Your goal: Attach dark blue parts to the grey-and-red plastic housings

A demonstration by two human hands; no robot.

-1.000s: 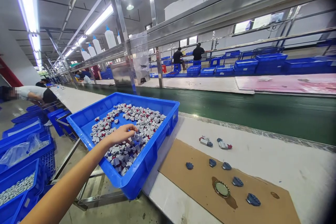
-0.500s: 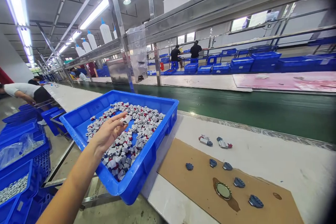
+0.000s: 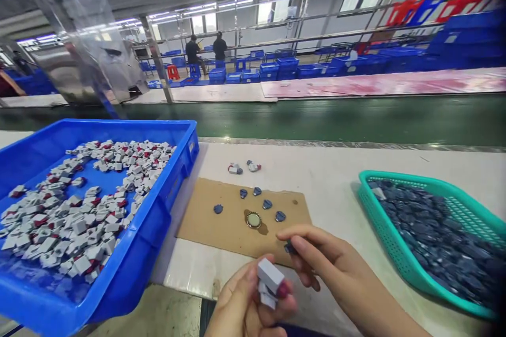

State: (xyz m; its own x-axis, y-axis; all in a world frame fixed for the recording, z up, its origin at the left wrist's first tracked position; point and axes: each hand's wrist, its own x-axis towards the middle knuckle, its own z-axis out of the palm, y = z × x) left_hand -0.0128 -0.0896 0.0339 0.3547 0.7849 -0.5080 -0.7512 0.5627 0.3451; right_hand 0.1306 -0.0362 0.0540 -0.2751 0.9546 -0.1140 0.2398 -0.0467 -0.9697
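Near the table's front edge, my left hand [image 3: 237,303] is closed on a light grey, blocky plastic part [image 3: 271,275] with a dark red bit at its end. Just to the right, my right hand [image 3: 330,258] pinches a small dark blue plastic piece [image 3: 290,247] between thumb and fingers. Beyond both hands lies a brown cardboard sheet [image 3: 229,234]. On it are several loose dark blue pieces [image 3: 280,216] and an upturned bottle cap [image 3: 253,219]. Behind the cardboard lie two grey parts [image 3: 235,169] with red and dark blue bits.
A blue tray [image 3: 169,221] of grey-and-red parts stands on the left. On the right is a green basket [image 3: 375,237] heaped with dark blue pieces. A green conveyor belt [image 3: 316,118] runs behind the white table [image 3: 328,174]. Two people are far back.
My view has swung right. My left hand has moved from over the blue tray to the table front with a grey part. My right hand and the green basket have come into view.
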